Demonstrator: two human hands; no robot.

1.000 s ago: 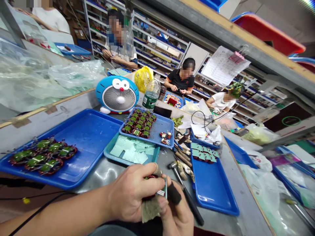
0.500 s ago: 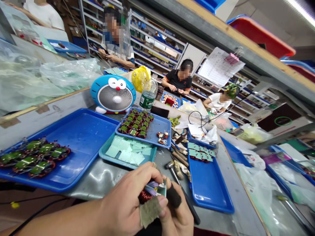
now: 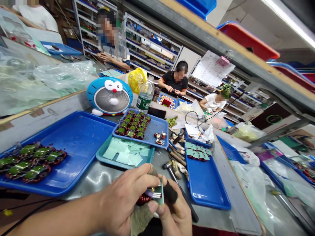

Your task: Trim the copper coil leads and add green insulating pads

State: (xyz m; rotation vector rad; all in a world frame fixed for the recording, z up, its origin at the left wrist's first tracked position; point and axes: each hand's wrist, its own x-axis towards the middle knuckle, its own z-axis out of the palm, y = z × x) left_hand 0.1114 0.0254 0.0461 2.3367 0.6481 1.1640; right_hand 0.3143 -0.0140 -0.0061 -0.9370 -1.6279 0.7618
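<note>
My left hand is closed around a red-brown wound coil, with a scrap of grey-green cloth under the fingers. My right hand pinches a small pale green board against the coil's wire leads; a black cover sits on one fingertip. Both hands are at the bottom centre, above the grey bench. A large blue tray at left holds several finished coils with green tops.
A teal tray of pale green squares, a blue tray of coils and another blue tray lie ahead. A small hammer, a blue cartoon fan and a bottle stand nearby. Other people work behind.
The coil has turned in my left hand, so its wire leads and winding show now. The view has shifted slightly right and upward.
</note>
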